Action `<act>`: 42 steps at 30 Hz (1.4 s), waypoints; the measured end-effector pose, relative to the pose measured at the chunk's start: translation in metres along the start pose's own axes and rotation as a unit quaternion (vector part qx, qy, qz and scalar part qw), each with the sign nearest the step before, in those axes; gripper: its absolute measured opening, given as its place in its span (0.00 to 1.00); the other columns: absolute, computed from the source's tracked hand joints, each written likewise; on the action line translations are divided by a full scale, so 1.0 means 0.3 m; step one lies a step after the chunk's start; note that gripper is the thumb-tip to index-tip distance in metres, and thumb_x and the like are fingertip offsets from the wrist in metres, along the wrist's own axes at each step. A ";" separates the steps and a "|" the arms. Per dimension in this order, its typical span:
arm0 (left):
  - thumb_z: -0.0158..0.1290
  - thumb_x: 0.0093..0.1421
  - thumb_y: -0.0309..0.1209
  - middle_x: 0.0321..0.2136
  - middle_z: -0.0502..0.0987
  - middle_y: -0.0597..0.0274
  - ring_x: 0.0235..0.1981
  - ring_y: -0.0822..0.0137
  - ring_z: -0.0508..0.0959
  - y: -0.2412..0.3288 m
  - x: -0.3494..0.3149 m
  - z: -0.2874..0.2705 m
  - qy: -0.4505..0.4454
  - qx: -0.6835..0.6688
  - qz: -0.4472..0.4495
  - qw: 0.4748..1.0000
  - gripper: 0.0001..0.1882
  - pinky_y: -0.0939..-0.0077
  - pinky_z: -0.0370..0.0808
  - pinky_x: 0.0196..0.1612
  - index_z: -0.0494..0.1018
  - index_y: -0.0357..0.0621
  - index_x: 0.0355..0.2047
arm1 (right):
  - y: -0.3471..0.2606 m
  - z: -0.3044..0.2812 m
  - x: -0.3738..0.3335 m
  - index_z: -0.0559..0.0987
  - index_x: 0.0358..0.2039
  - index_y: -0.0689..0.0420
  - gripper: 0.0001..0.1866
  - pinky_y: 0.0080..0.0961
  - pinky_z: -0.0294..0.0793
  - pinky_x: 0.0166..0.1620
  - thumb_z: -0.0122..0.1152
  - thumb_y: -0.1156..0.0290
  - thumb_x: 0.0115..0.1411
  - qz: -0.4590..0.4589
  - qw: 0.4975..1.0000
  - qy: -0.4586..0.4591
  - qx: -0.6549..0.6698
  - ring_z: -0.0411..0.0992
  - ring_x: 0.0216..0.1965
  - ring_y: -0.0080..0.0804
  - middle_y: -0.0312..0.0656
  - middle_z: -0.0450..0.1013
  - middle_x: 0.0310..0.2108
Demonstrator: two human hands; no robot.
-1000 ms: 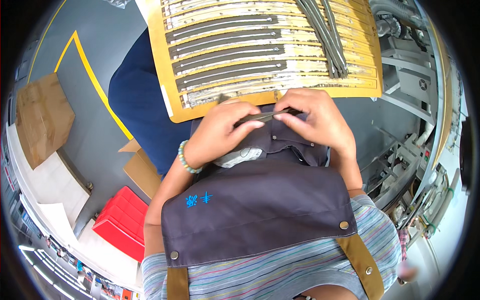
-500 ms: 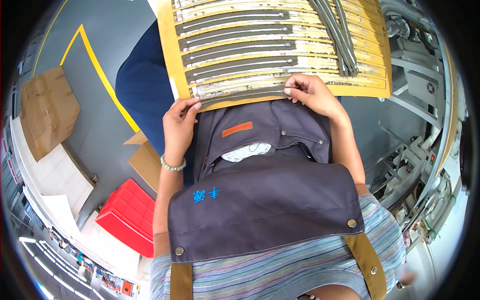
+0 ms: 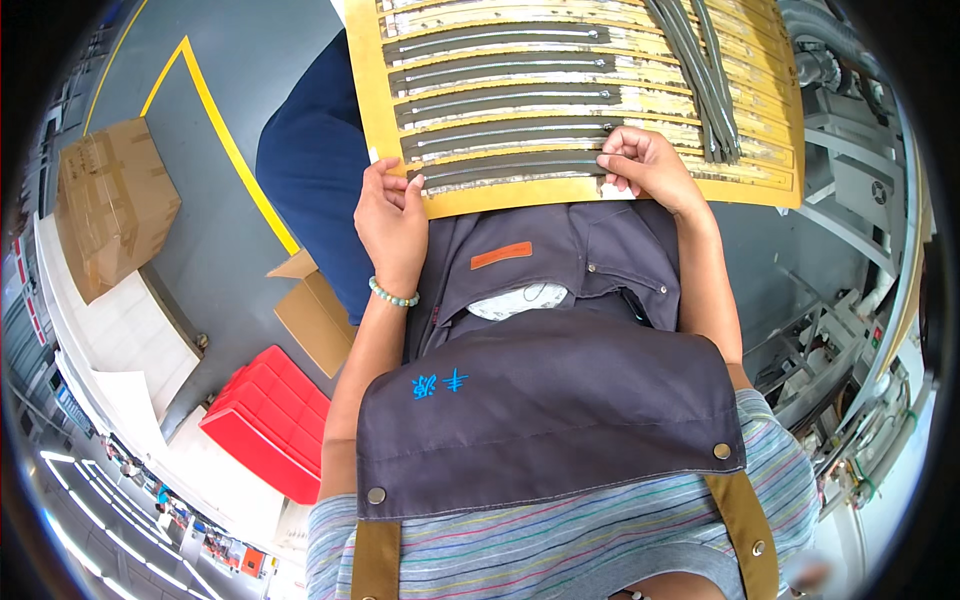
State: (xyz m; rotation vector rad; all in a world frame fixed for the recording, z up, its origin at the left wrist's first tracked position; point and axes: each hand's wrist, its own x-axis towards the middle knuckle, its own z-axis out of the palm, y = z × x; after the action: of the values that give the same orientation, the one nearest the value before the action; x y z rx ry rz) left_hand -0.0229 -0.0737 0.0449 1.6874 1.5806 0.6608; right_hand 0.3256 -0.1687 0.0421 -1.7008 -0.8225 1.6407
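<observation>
A dark grey zipper point(image 3: 510, 167) lies along the lowest row of a yellow board point(image 3: 520, 197), held at both ends. My left hand point(image 3: 392, 222) has its thumb and fingertips at the zipper's left end, loosely curled, by the board's left edge. At the other end, my right hand point(image 3: 650, 168) pinches the zipper between thumb and index finger. Above it, several similar zippers point(image 3: 505, 97) lie in parallel rows, with silvery lines along their middles. A loose bundle of dark zipper strips point(image 3: 692, 75) crosses the right part of the board.
My dark apron point(image 3: 540, 400) lies under the board's near edge. Left on the floor side are a cardboard box point(image 3: 118, 205), an opened carton point(image 3: 318, 325) and a red plastic bin point(image 3: 268, 425). Metal machine framing point(image 3: 850, 180) stands close on the right.
The zipper has moved up from the board's near edge onto the row just below the others, both hands moving with it. My left fingers have loosened somewhat. The whole view has shifted slightly.
</observation>
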 end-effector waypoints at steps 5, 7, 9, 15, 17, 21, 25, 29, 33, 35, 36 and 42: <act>0.65 0.62 0.22 0.26 0.79 0.63 0.24 0.72 0.77 -0.005 0.009 0.001 -0.006 0.007 0.004 1.000 0.17 0.75 0.76 0.32 0.76 0.37 0.50 | -0.005 -0.008 0.004 0.80 0.35 0.53 0.06 0.10 0.65 0.23 0.68 0.68 0.69 0.007 1.000 -0.011 -0.017 0.72 0.22 0.09 0.28 0.79 0.24; 0.65 0.61 0.22 0.26 0.79 0.63 0.24 0.72 0.77 -0.006 0.008 0.002 -0.007 0.002 0.000 1.000 0.17 0.75 0.76 0.32 0.76 0.37 0.50 | -0.007 -0.005 0.003 0.80 0.35 0.53 0.06 0.10 0.66 0.23 0.68 0.69 0.69 0.008 1.000 -0.011 -0.014 0.72 0.22 0.09 0.29 0.79 0.24; 0.65 0.61 0.22 0.26 0.79 0.63 0.23 0.72 0.77 -0.005 0.009 0.003 -0.003 0.012 0.005 1.000 0.17 0.74 0.76 0.32 0.76 0.38 0.50 | -0.006 -0.004 0.004 0.80 0.35 0.53 0.06 0.10 0.66 0.23 0.68 0.69 0.69 0.009 1.000 -0.011 -0.012 0.72 0.22 0.09 0.29 0.79 0.24; 0.67 0.59 0.22 0.34 0.80 0.60 0.29 0.71 0.79 0.013 0.025 -0.014 -0.037 0.015 -0.020 0.999 0.20 0.74 0.76 0.35 0.75 0.38 0.51 | -0.006 0.003 0.002 0.80 0.35 0.53 0.06 0.11 0.67 0.23 0.68 0.69 0.69 0.004 1.000 -0.009 -0.026 0.73 0.22 0.10 0.29 0.79 0.24; 0.67 0.59 0.23 0.40 0.78 0.56 0.36 0.68 0.79 -0.007 0.017 -0.019 0.003 0.052 0.001 0.999 0.25 0.72 0.76 0.41 0.73 0.37 0.55 | 0.007 0.008 0.001 0.80 0.35 0.54 0.06 0.12 0.68 0.24 0.68 0.69 0.69 -0.007 0.999 0.002 -0.033 0.74 0.23 0.10 0.30 0.79 0.25; 0.69 0.59 0.28 0.55 0.72 0.43 0.58 0.53 0.74 0.001 0.015 0.004 0.130 0.084 0.094 0.983 0.42 0.61 0.70 0.61 0.60 0.31 0.69 | 0.008 0.049 -0.026 0.80 0.35 0.56 0.07 0.12 0.68 0.26 0.69 0.69 0.69 -0.023 0.999 0.026 -0.033 0.73 0.25 0.10 0.29 0.78 0.25; 0.68 0.62 0.37 0.62 0.69 0.33 0.65 0.37 0.69 -0.070 0.022 0.011 -0.014 0.219 0.141 0.965 0.49 0.48 0.65 0.66 0.52 0.22 0.72 | 0.002 0.095 -0.045 0.81 0.34 0.61 0.10 0.17 0.67 0.30 0.71 0.69 0.67 -0.123 0.966 0.131 -0.186 0.67 0.26 0.10 0.27 0.73 0.24; 0.66 0.64 0.36 0.64 0.67 0.33 0.64 0.37 0.69 -0.066 0.030 0.016 -0.041 0.214 0.109 0.970 0.49 0.46 0.66 0.64 0.50 0.27 0.74 | -0.007 0.095 -0.055 0.81 0.34 0.63 0.12 0.20 0.69 0.30 0.72 0.68 0.66 -0.134 0.953 0.169 -0.213 0.67 0.26 0.13 0.31 0.74 0.23; 0.66 0.63 0.33 0.66 0.65 0.35 0.66 0.38 0.67 -0.082 0.038 0.028 -0.039 0.194 0.094 0.976 0.50 0.47 0.64 0.66 0.48 0.30 0.76 | 0.012 0.094 -0.037 0.82 0.34 0.63 0.11 0.22 0.72 0.32 0.72 0.68 0.65 -0.142 0.948 0.179 -0.223 0.69 0.26 0.16 0.36 0.76 0.23; 0.66 0.63 0.32 0.67 0.64 0.36 0.67 0.39 0.66 -0.090 0.039 0.035 -0.043 0.188 0.085 0.978 0.50 0.48 0.63 0.67 0.48 0.31 0.76 | 0.019 0.092 -0.039 0.82 0.34 0.63 0.11 0.22 0.72 0.32 0.72 0.68 0.65 -0.139 0.944 0.183 -0.235 0.70 0.26 0.17 0.37 0.77 0.23; 0.66 0.63 0.32 0.67 0.64 0.36 0.67 0.39 0.66 -0.094 0.042 0.038 -0.040 0.178 0.084 0.980 0.50 0.48 0.62 0.68 0.47 0.31 0.76 | 0.021 0.092 -0.038 0.82 0.34 0.63 0.11 0.23 0.73 0.32 0.72 0.68 0.65 -0.139 0.942 0.184 -0.245 0.70 0.26 0.17 0.37 0.77 0.23; 0.65 0.63 0.30 0.70 0.61 0.37 0.70 0.40 0.63 -0.110 0.043 0.036 -0.051 0.160 0.070 0.983 0.51 0.49 0.59 0.70 0.45 0.33 0.77 | 0.026 0.091 -0.032 0.83 0.34 0.63 0.11 0.25 0.74 0.32 0.73 0.67 0.64 -0.163 0.933 0.196 -0.252 0.73 0.25 0.22 0.40 0.79 0.24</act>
State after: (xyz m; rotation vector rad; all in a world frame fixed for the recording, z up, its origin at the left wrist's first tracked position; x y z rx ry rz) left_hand -0.0334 -0.0630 0.0111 2.0481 1.5683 0.3962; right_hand 0.2981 -0.1807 0.0409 -2.0042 -1.3112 0.8651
